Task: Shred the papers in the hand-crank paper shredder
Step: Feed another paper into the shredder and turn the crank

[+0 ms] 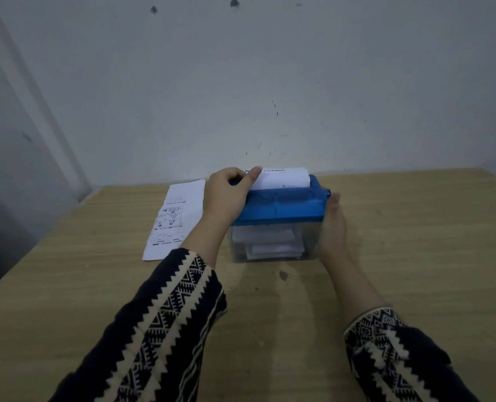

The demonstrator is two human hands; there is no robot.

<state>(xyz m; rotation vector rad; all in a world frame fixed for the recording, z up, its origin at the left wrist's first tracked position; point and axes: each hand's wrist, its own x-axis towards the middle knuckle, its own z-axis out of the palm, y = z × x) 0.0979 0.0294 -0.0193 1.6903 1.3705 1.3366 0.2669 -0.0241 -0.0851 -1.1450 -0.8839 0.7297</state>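
Observation:
A small hand-crank shredder (281, 208) with a blue top and a clear bin stands on the wooden table (415, 242). A white printed sheet (284, 178) sticks up from its top slot. My left hand (226, 195) rests on the shredder's left end, thumb pressing the sheet's left edge. My right hand (333, 224) lies against the shredder's right side at the blue crank hub (326, 194), fingers hidden behind it. White paper pieces (270, 245) lie inside the clear bin.
Another printed sheet (174, 219) with small pictures lies flat on the table, left of the shredder. A pale wall stands right behind the table's far edge. A dark stain marks the wood in front of the bin.

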